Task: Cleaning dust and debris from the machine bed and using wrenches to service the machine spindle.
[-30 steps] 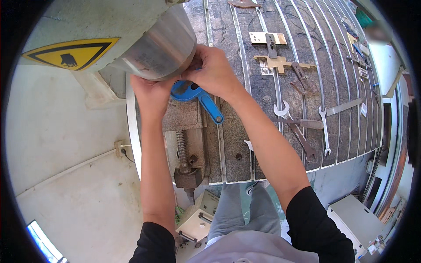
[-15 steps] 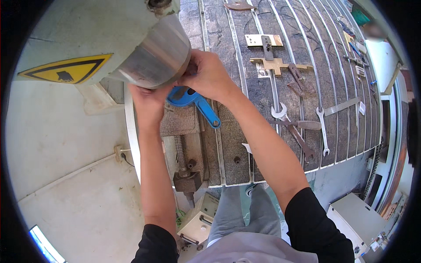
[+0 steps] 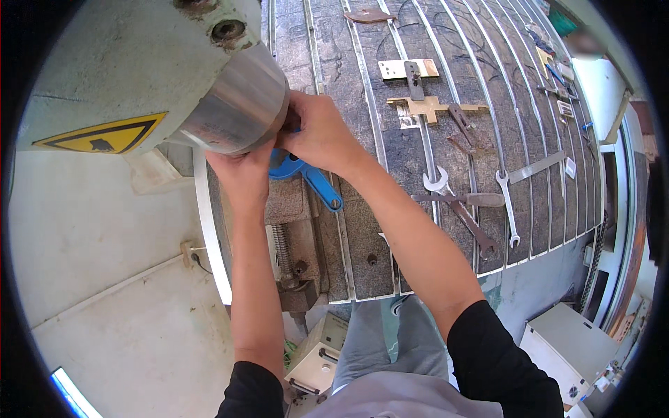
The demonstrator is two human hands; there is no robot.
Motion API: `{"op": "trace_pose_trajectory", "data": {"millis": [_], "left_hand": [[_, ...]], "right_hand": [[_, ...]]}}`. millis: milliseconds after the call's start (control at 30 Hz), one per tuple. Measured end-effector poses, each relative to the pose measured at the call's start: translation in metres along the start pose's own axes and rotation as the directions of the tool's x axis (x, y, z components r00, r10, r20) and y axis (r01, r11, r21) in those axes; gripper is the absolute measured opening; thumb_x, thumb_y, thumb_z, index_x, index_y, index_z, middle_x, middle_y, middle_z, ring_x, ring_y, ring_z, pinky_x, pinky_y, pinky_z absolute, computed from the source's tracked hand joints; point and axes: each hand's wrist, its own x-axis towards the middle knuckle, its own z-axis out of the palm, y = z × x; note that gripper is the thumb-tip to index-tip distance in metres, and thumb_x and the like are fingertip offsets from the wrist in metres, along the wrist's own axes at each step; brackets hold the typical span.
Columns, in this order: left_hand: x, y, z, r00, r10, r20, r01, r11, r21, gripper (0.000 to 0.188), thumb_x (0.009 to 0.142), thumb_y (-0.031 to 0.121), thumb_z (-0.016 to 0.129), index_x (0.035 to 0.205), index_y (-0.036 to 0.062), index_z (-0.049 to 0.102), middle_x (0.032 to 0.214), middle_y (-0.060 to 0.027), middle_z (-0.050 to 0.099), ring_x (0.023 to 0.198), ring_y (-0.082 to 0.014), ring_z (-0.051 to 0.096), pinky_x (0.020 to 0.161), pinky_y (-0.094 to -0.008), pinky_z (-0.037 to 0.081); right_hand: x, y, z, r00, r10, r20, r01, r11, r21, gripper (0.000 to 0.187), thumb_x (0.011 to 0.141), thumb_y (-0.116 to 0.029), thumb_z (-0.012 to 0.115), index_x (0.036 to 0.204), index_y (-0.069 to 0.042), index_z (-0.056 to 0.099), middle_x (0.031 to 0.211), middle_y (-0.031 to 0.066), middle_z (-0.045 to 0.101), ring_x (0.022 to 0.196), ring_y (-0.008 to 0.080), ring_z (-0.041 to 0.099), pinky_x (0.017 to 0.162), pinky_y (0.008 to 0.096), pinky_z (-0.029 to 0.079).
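Both hands shifted up with view. Left hand cups steel spindle nose, fingers curled; right hand pinches at rim above blue wrench. Still fiddling.

Slotted machine table, blue spanner, open-end wrenches, metal clamps

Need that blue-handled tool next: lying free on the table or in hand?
Lying on the table: the blue-handled tool pokes from under both hands, unheld.
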Motion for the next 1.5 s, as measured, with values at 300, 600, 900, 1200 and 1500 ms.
{"op": "trace_pose_trajectory", "data": {"millis": [300, 600, 900, 1200, 1500], "left_hand": [[0.006, 0.002, 0.000, 0.999, 0.001, 0.039, -0.004, 0.996, 0.087, 0.061, 0.070, -0.008, 0.072, 0.124, -0.0052, 0.044, 0.116, -0.0135, 0.056, 0.102, -0.0229, 0.057, 0.086, -0.0345, 0.048], [-0.004, -0.009, 0.007, 0.996, -0.010, -0.088, 0.017, 0.997, 0.076, 0.058, 0.070, 0.000, 0.076, 0.121, -0.0052, 0.049, 0.117, -0.0126, 0.055, 0.108, -0.0239, 0.053, 0.094, -0.0348, 0.042], [-0.002, -0.009, 0.001, 0.964, -0.262, 0.033, 0.258, 0.905, -0.337, 0.059, 0.071, -0.002, 0.074, 0.124, -0.0021, 0.048, 0.118, -0.0116, 0.055, 0.108, -0.0234, 0.054, 0.095, -0.0372, 0.042], [-0.007, 0.002, 0.011, 0.987, -0.156, 0.026, 0.158, 0.983, -0.098, 0.059, 0.074, -0.002, 0.072, 0.126, -0.0013, 0.046, 0.121, -0.0110, 0.053, 0.112, -0.0238, 0.052, 0.096, -0.0382, 0.041], [-0.009, -0.023, -0.001, 0.999, -0.003, -0.034, 0.010, 0.978, 0.206, 0.051, 0.077, -0.004, 0.067, 0.124, -0.0024, 0.048, 0.119, -0.0133, 0.055, 0.104, -0.0219, 0.057, 0.084, -0.0345, 0.048]], "right_hand": [[0.004, -0.001, -0.001, 0.999, -0.042, 0.007, 0.042, 0.999, 0.000, 0.026, 0.066, -0.005, 0.070, 0.088, 0.005, 0.062, 0.079, 0.0240, 0.064, 0.076, 0.0374, 0.065, 0.067, 0.0372, 0.050], [-0.002, -0.004, -0.003, 0.999, -0.051, 0.000, 0.051, 0.999, -0.011, 0.026, 0.067, -0.002, 0.065, 0.092, 0.004, 0.063, 0.080, 0.0247, 0.063, 0.075, 0.0376, 0.064, 0.067, 0.0359, 0.050], [-0.002, -0.006, 0.002, 1.000, -0.028, 0.003, 0.028, 0.999, -0.023, 0.024, 0.071, -0.002, 0.062, 0.095, 0.004, 0.063, 0.080, 0.0249, 0.063, 0.074, 0.0361, 0.065, 0.066, 0.0367, 0.049], [0.000, -0.006, -0.001, 0.998, -0.064, 0.003, 0.064, 0.997, -0.044, 0.021, 0.070, -0.002, 0.062, 0.090, 0.006, 0.062, 0.080, 0.0247, 0.063, 0.072, 0.0354, 0.064, 0.065, 0.0368, 0.049], [-0.004, -0.001, 0.005, 0.998, -0.050, -0.038, 0.049, 0.999, -0.010, 0.023, 0.068, 0.002, 0.064, 0.091, 0.005, 0.063, 0.077, 0.0196, 0.065, 0.072, 0.0251, 0.065, 0.066, 0.0352, 0.049]]}}
